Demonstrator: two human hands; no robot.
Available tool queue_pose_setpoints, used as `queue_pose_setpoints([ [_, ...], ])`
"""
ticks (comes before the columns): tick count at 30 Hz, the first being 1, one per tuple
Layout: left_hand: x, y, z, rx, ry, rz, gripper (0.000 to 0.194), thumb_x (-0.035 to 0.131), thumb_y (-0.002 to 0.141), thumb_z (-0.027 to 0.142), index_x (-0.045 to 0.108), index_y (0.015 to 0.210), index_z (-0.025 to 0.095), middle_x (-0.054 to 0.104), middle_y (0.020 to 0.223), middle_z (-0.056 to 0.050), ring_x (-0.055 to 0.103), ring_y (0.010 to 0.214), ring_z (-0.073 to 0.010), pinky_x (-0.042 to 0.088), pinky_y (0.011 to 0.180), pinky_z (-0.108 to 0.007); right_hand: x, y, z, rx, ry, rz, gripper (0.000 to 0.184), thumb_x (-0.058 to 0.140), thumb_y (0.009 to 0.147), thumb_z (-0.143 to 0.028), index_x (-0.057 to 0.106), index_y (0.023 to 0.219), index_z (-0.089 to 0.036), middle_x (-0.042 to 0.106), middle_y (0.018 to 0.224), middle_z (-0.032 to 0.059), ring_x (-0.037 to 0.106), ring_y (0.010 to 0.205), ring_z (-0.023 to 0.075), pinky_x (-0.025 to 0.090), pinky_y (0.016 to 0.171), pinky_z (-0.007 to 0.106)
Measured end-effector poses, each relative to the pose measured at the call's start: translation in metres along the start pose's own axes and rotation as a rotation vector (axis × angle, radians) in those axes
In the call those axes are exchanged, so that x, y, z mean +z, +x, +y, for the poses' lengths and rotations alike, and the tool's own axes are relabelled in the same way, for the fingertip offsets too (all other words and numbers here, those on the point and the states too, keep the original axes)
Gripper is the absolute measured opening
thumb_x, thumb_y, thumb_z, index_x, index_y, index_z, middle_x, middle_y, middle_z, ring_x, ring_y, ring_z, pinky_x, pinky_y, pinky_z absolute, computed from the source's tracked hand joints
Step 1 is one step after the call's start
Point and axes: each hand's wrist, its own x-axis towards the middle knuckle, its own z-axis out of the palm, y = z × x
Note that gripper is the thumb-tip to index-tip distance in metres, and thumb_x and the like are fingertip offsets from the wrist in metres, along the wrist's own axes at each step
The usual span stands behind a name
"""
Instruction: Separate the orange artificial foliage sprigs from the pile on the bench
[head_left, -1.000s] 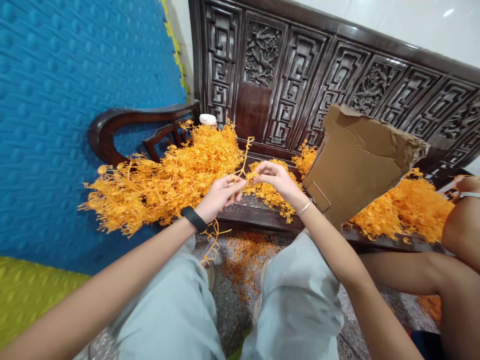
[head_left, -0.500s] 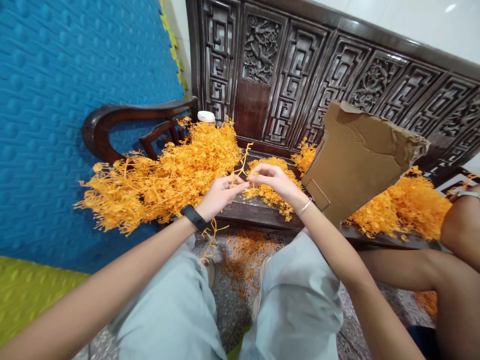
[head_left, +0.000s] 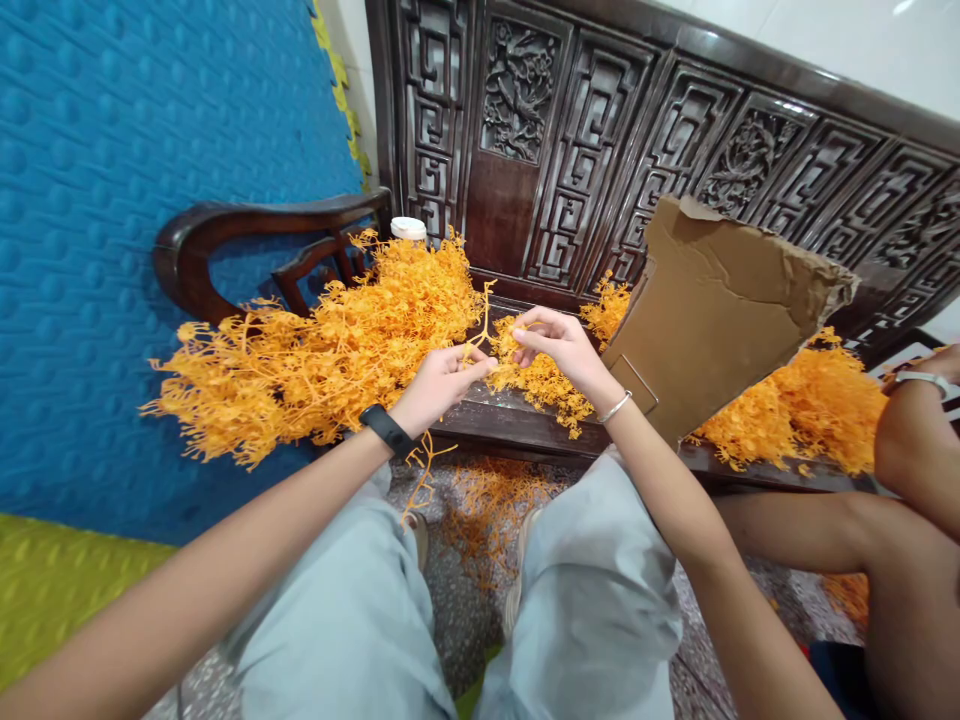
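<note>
My left hand (head_left: 444, 385), with a black wristband, pinches a thin orange plastic branch (head_left: 486, 318). The branch forks and its tip points up. A little to the right, my right hand (head_left: 561, 348), with a silver bangle, is raised with its thumb and fingers pinched together. A bit of orange shows at its fingertips, too small to make out. Left of my hands lies a big heap of orange plastic branches (head_left: 352, 360). Behind and below my right hand is a smaller orange pile (head_left: 551, 390) on the dark wooden bench (head_left: 517, 428).
A cardboard piece (head_left: 712, 310) stands on the bench at right, with more orange branches (head_left: 802, 410) beyond it. A white-lidded container (head_left: 409, 230) sits behind the left heap. Orange scraps (head_left: 487, 510) litter the floor. Another person's knee (head_left: 847, 540) is at right.
My right hand has moved up and right, away from my left fingertips, and the two hands are now apart. My left hand keeps the orange branch almost in place.
</note>
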Motion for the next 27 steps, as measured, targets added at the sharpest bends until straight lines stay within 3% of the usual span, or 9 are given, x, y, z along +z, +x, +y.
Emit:
queue_pose_setpoints([
  [5,-0.001,0.0,0.001,0.037,0.116,0.039,0.023,0.06,0.073,0.037,0.055,0.071,0.015,0.027,0.041,0.011,0.019,0.036,-0.0028,0.012,0.039,-0.02,0.002,0.001,0.007,-0.126,-0.063,0.154,0.017,0.069,0.069,-0.034,0.064,0.072,-0.018,0.062,0.072,-0.0006,0.056,0.065,0.009,0.046,0.064,0.024],
  [14,-0.006,-0.001,-0.002,0.117,0.345,0.037,0.024,0.059,0.073,0.037,0.061,0.071,0.013,0.032,0.04,0.009,0.024,0.037,-0.0044,0.015,0.04,-0.02,0.009,-0.002,-0.001,-0.149,0.047,0.286,0.01,0.064,0.073,-0.03,0.062,0.075,-0.02,0.061,0.079,-0.0002,0.056,0.07,0.0097,0.047,0.071,0.026],
  [21,-0.013,-0.003,-0.003,0.127,0.389,0.009,0.026,0.058,0.075,0.039,0.061,0.072,0.014,0.033,0.043,0.008,0.027,0.04,-0.0054,0.017,0.042,-0.02,0.007,0.003,0.005,0.042,0.216,0.055,0.028,0.066,0.072,-0.04,0.049,0.077,-0.019,0.06,0.065,-0.0025,0.059,0.055,0.0092,0.051,0.061,0.027],
  [27,-0.023,-0.006,-0.005,0.124,0.355,0.012,0.032,0.059,0.073,0.042,0.051,0.057,0.014,0.034,0.046,0.006,0.028,0.043,-0.005,0.018,0.044,-0.02,-0.006,0.002,0.002,0.118,0.108,-0.21,0.021,0.069,0.07,-0.027,0.06,0.086,-0.016,0.065,0.079,0.0014,0.063,0.071,0.0105,0.051,0.073,0.028],
])
